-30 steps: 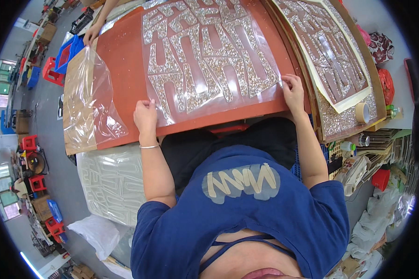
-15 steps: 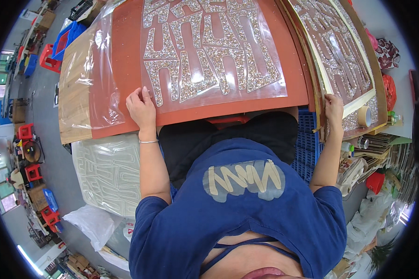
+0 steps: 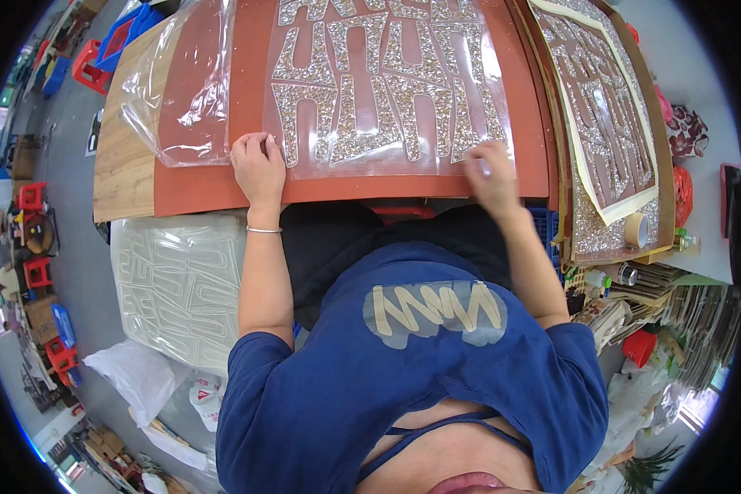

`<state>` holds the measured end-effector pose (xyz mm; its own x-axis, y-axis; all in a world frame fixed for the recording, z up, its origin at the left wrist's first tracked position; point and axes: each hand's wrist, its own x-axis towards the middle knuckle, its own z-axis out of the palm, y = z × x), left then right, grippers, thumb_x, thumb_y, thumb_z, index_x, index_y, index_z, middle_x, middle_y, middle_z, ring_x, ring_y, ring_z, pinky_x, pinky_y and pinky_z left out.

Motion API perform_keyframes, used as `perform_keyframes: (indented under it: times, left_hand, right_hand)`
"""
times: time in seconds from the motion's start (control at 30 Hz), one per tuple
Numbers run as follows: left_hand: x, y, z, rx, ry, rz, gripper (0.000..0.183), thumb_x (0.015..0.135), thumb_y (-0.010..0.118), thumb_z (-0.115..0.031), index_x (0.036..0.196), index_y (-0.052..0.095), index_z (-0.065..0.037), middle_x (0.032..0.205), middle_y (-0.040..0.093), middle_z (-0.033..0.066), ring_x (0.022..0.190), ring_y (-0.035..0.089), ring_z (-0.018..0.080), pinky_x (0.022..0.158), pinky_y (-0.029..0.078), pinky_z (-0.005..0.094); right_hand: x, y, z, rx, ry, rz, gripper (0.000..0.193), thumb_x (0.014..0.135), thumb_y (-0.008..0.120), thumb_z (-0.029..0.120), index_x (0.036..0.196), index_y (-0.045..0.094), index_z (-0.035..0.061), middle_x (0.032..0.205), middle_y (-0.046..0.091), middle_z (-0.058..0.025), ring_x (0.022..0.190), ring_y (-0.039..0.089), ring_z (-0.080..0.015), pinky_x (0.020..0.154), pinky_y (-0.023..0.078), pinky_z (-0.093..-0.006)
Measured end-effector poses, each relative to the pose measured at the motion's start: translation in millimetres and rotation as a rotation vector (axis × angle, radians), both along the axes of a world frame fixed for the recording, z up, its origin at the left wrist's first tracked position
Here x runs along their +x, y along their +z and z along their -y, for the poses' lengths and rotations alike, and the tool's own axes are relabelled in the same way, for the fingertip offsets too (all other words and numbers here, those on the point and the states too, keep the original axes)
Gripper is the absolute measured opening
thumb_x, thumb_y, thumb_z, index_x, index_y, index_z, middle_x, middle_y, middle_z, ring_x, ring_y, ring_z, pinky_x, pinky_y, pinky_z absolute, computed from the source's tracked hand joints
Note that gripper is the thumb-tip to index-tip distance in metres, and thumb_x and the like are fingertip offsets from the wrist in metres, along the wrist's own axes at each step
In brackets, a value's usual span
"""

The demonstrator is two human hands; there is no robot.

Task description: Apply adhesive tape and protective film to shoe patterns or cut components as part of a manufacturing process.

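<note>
A clear plastic sheet [image 3: 311, 170] carrying glittery, multicoloured stone-like shapes [image 3: 358, 144] lies on a reddish-brown board [image 3: 247, 185] in front of me. At the sheet's near left corner, my left hand [image 3: 258, 170] has its fingers bent and thumb drawn in, closed on the edge. My right hand [image 3: 496, 179] is over the sheet's near right corner, fingers curled but smeared by motion. Whether it grips the sheet cannot be made out. Left of the sheet, a loose clear film [image 3: 193, 123] lies wrinkled across the board.
A brown-edged tray on the right holds another glittery panel bordered with pale tape [image 3: 634, 204]. A tape roll [image 3: 636, 230] sits on it. Below the board's left side lies a pale patterned sheet [image 3: 177, 288]. Blue plastic crates [image 3: 542, 222] stand beneath the right side.
My right hand has moved left from the tray's edge to the sheet's near right corner. My left hand stays by the near left corner. The loose film's near edge now lies farther from me.
</note>
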<state>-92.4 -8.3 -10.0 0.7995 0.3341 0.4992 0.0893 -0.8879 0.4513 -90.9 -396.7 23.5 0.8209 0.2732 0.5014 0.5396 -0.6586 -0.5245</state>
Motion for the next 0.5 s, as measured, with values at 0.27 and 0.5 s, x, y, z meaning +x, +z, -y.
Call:
perform_keyframes:
  times: [0.27, 0.5]
  left_hand:
    - [-5, 0, -5, -0.085, -0.021, 0.052, 0.015, 0.084, 0.062, -0.016, 0.087, 0.066, -0.002, 0.101, 0.062, 0.0117, 0.098, 0.055, 0.0295, 0.086, 0.045, 0.0398]
    - [-8, 1, -4, -0.091, -0.025, 0.046, 0.014, 0.084, 0.062, -0.015, 0.087, 0.066, -0.002, 0.103, 0.061, 0.0117, 0.098, 0.055, 0.0296, 0.086, 0.046, 0.0397]
  right_hand:
    - [9, -9, -64, -0.189, 0.132, 0.133, 0.012, 0.074, 0.066, 0.003, 0.085, 0.061, 0.0047, 0.083, 0.057, -0.0078, 0.078, 0.055, -0.0275, 0.071, 0.044, -0.0390]
    - [-7, 0, -77, -0.533, 0.076, 0.125, 0.016, 0.072, 0.058, 0.004, 0.088, 0.061, 0.0022, 0.086, 0.055, -0.0095, 0.078, 0.053, -0.0258, 0.071, 0.044, -0.0372]
